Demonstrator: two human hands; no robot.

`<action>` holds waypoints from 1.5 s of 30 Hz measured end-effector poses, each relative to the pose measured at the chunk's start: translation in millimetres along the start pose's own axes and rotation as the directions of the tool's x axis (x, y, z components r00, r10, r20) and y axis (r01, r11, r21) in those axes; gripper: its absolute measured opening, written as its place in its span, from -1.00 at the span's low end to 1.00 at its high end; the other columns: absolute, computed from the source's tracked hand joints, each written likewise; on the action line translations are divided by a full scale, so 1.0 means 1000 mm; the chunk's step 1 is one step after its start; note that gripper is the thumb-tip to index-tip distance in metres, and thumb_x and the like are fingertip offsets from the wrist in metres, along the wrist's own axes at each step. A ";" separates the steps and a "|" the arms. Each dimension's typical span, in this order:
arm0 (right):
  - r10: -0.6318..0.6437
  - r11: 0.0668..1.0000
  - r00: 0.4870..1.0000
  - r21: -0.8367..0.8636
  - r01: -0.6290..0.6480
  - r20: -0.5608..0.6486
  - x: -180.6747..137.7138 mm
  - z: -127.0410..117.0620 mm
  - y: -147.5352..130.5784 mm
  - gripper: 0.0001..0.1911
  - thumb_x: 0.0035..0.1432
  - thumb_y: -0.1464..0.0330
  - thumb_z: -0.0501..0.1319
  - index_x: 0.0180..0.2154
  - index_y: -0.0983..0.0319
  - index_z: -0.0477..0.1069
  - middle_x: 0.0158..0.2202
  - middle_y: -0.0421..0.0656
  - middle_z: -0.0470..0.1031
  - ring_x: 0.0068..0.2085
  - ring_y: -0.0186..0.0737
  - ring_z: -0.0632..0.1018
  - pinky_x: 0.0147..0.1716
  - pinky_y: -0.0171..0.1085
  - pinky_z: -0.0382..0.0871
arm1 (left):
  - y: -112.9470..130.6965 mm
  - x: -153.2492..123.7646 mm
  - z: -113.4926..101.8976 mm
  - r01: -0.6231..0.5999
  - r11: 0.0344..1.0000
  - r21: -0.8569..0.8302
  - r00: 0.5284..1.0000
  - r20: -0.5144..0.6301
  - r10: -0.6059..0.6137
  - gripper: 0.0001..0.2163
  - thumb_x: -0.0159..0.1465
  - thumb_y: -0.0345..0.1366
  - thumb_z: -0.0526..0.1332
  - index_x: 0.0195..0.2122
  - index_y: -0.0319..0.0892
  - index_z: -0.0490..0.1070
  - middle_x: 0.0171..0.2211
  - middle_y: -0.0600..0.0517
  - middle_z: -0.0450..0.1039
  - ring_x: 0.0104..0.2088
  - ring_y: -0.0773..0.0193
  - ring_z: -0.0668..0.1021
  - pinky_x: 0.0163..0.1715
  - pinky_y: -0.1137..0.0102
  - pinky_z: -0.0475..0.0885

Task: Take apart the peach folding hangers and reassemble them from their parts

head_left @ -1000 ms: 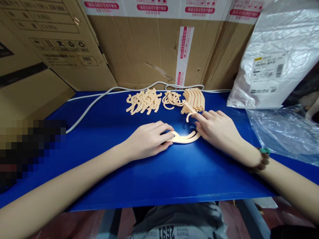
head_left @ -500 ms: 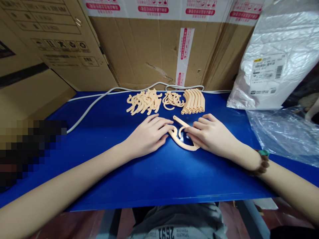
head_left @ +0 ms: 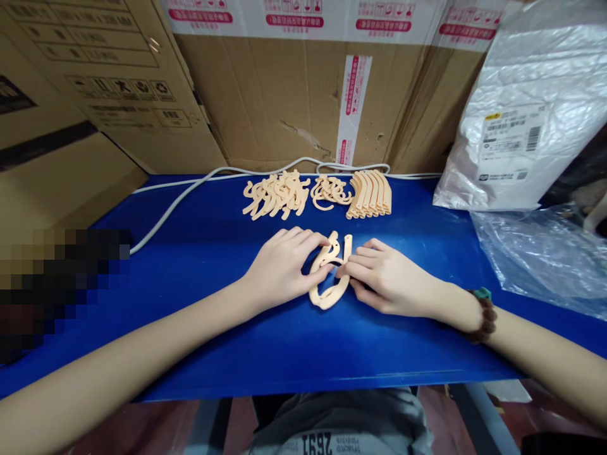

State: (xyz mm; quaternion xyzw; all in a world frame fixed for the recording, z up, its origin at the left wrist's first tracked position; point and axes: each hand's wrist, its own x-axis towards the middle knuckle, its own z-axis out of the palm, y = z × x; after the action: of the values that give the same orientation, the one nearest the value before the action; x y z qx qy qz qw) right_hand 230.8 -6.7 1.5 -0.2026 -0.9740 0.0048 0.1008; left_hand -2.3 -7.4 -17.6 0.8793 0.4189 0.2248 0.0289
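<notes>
A beige plastic folding hanger (head_left: 324, 302) lies in front of me, its two curved arms joined at the near end and folded into a U shape. My left hand (head_left: 289, 262) has the left arm between thumb and fingers. On the other side, my right hand (head_left: 382, 275) pinches the right arm, its fingertips reaching in by the small curved hook between the arms. Those fingertips partly cover the hook.
Along the back of the blue table (head_left: 227, 354) lie a pile of notched arms (head_left: 277, 194), a small heap of hooks (head_left: 329, 191) and a stack of curved arms (head_left: 372, 194). A white cable (head_left: 177, 202) runs behind them. Cardboard boxes (head_left: 284, 95) and a white plastic parcel (head_left: 502, 126) stand at the back.
The hanger has turned, and its arms have swung together from a spread position into a narrow U with the joint toward me. Both hands have shifted slightly nearer to me.
</notes>
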 end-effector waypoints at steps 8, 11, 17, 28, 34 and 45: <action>0.123 0.987 0.992 -0.098 -0.126 -0.038 0.001 0.003 0.003 -0.73 0.39 0.32 0.03 -0.07 0.33 0.42 -0.25 -0.05 0.55 -0.27 -0.15 0.48 -0.20 -0.19 0.18 | -0.007 0.004 0.003 0.045 0.987 -0.156 0.999 0.027 -0.042 -0.82 0.28 -0.34 0.16 -0.10 -0.11 0.42 -0.12 0.04 0.57 -0.11 0.13 0.53 -0.13 0.20 0.38; 0.206 0.971 0.978 -0.116 -0.210 -0.043 0.000 0.001 0.011 -0.70 0.39 0.26 0.05 -0.05 0.33 0.42 -0.27 -0.06 0.56 -0.30 -0.15 0.49 -0.23 -0.19 0.18 | -0.014 0.005 0.004 0.034 0.980 -0.195 0.999 0.020 -0.031 -0.80 0.30 -0.34 0.16 -0.06 -0.09 0.43 -0.09 0.03 0.57 -0.08 0.13 0.53 -0.08 0.19 0.40; 0.230 0.970 0.973 -0.081 -0.229 0.001 -0.001 -0.003 0.015 -0.70 0.41 0.25 0.02 -0.14 0.28 0.45 -0.29 -0.09 0.55 -0.28 -0.18 0.50 -0.21 -0.22 0.15 | -0.027 0.007 0.007 0.028 0.969 -0.247 0.999 -0.010 -0.031 -0.80 0.35 -0.39 0.15 -0.10 -0.08 0.53 0.01 0.05 0.58 -0.05 0.14 0.55 -0.01 0.13 0.42; 0.100 0.993 0.995 -0.069 -0.097 0.031 -0.004 -0.006 0.009 -0.70 0.42 0.27 0.01 -0.33 0.23 0.37 -0.46 -0.18 0.49 -0.44 -0.27 0.39 -0.30 -0.28 0.13 | -0.031 0.008 0.008 0.037 0.968 -0.248 0.997 -0.055 -0.053 -0.78 0.34 -0.41 0.14 -0.10 -0.15 0.55 -0.02 -0.04 0.56 -0.02 0.14 0.57 0.02 0.11 0.44; 0.113 0.990 0.993 -0.088 -0.111 0.014 -0.003 -0.005 0.008 -0.69 0.42 0.26 0.02 -0.35 0.23 0.36 -0.48 -0.18 0.48 -0.47 -0.28 0.38 -0.31 -0.29 0.14 | -0.030 0.007 0.008 0.002 0.971 -0.238 0.997 -0.069 -0.019 -0.76 0.33 -0.46 0.10 -0.11 -0.15 0.54 -0.05 -0.05 0.53 -0.03 0.16 0.56 -0.01 0.15 0.47; 0.132 0.991 0.990 -0.047 -0.129 0.051 -0.003 -0.005 0.009 -0.66 0.44 0.24 -0.04 -0.24 0.25 0.43 -0.43 -0.13 0.53 -0.42 -0.27 0.46 -0.28 -0.28 0.18 | -0.029 0.007 0.006 -0.029 0.972 -0.234 0.999 -0.037 0.021 -0.78 0.36 -0.46 0.12 -0.10 -0.14 0.53 -0.02 -0.03 0.54 -0.03 0.17 0.56 0.01 0.12 0.43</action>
State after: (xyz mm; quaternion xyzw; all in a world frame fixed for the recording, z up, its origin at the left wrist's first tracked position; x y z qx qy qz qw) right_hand 238.3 0.4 5.3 -0.2678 -0.9610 -0.0042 0.0693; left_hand -16.7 17.7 -27.7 0.8710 0.3787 0.2881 0.1223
